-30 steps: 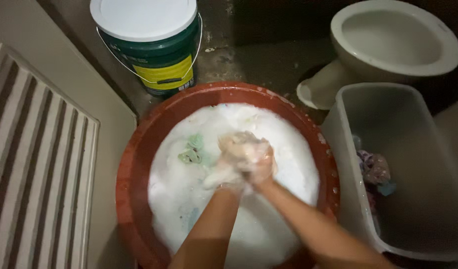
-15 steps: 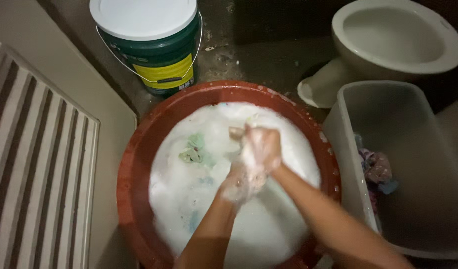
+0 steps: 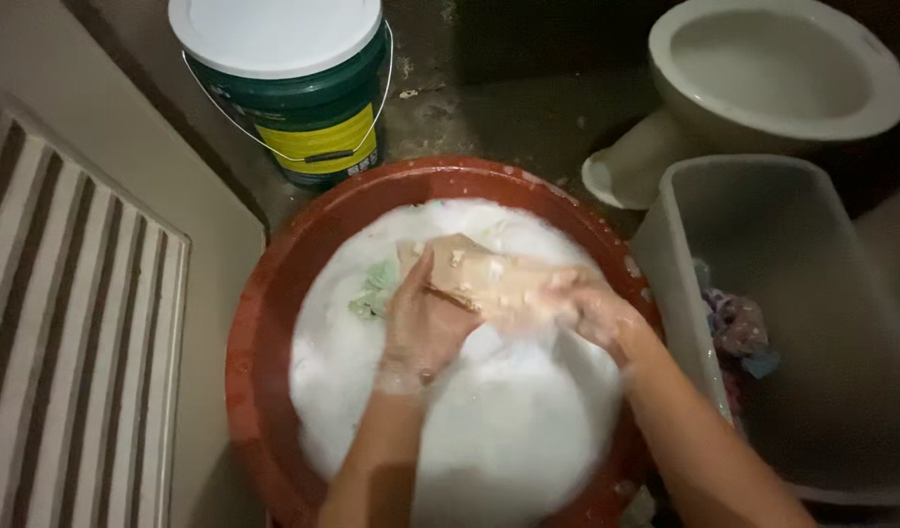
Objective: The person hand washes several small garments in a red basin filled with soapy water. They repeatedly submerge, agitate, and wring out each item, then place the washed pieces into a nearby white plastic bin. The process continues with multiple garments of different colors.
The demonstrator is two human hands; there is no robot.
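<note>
A round red basin [image 3: 264, 323] full of white suds sits on the floor below me. Over the foam, my left hand [image 3: 421, 328] and my right hand [image 3: 592, 311] both grip a wet tan cloth [image 3: 474, 277], stretched flat between them. Soap covers both hands. A pale green piece of cloth [image 3: 375, 286] pokes out of the suds just left of my left hand.
A green bucket with a white lid [image 3: 289, 88] stands behind the basin. A grey plastic bin [image 3: 685, 293] on the right holds a bundle of coloured cloth [image 3: 739, 332]. A toilet bowl [image 3: 773, 73] is at the back right, and a striped mat [image 3: 68, 342] lies on the left.
My hands were pressed together, rubbing in the foam. They have now drawn apart, and the tan cloth has been pulled out and spread between them.
</note>
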